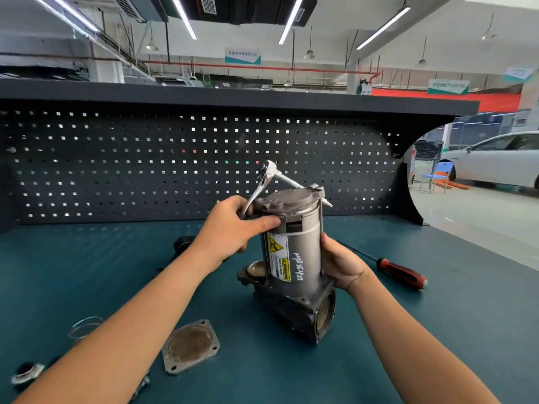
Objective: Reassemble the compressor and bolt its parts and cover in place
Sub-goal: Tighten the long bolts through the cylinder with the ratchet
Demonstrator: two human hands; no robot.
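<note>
Unfitted cover (191, 346) lies nearest; compressor (294, 258) stands upright on the bench (408, 330), right hand (339, 262) clasping its body; left hand (233, 225) grips the ratchet (259, 189) at its top, best kept square, body braced against twisting.

Left hand (230, 228) grips ratchet (263, 182); right hand (341, 263) holds compressor (303, 246)

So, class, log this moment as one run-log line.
left hand grips ratchet wrench at compressor top | right hand holds compressor body | square plate lies loose on bench

The wrench (264, 182) is blurred, its handle end hidden inside the left hand (230, 228).
</note>
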